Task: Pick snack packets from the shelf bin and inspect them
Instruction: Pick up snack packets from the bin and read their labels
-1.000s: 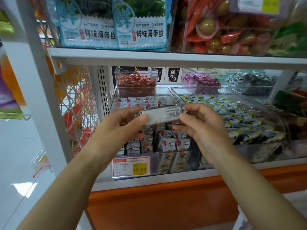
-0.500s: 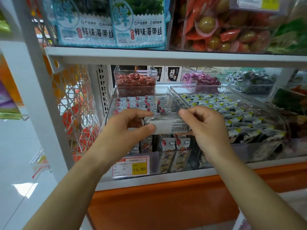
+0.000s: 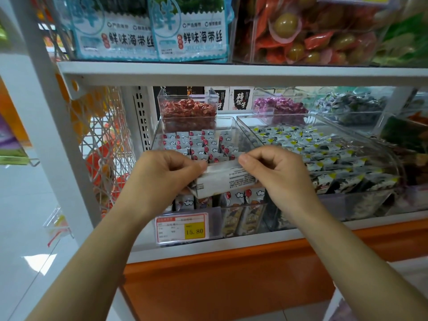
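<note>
A small silver snack packet [image 3: 223,179] with printed text on its back is held flat in front of the clear shelf bin [image 3: 159,128]. My left hand [image 3: 162,179] pinches its left end, fingers curled, and my right hand [image 3: 275,172] pinches its right end. Behind the packet, the bin holds several matching packets [image 3: 196,141] with red and white cloud prints, standing in rows. The hands hide the packet's ends.
A yellow price tag [image 3: 181,228] reading 15.80 is fixed to the bin's front. To the right lies another clear bin [image 3: 389,154] of dark packets with yellow corners. A white shelf board [image 3: 231,71] with seaweed bags [image 3: 185,31] on it hangs overhead. A white upright post [image 3: 46,112] stands at left.
Both hands lowered the packet slightly and tilted it, so its printed back now faces me. The fingers of both hands curled in tighter on its ends.
</note>
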